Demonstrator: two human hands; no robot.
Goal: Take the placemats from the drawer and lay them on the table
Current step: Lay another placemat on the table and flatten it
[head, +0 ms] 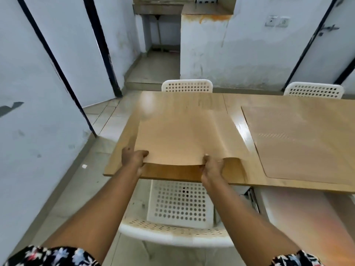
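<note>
A tan placemat (pixel 182 135) hangs just above the left end of the wooden table (pixel 123 164), its near edge lifted and its far part resting on the top. My left hand (pixel 134 158) grips its near left corner. My right hand (pixel 212 166) pinches the near edge further right, where the mat curls. A second tan placemat (pixel 303 143) lies flat on the right part of the table.
A white perforated plastic chair (pixel 180 208) stands tucked under the near table edge between my arms. Two more white chairs (pixel 187 86) (pixel 314 91) stand at the far side. An open drawer (pixel 253 200) shows under the table at right. Tiled floor lies to the left.
</note>
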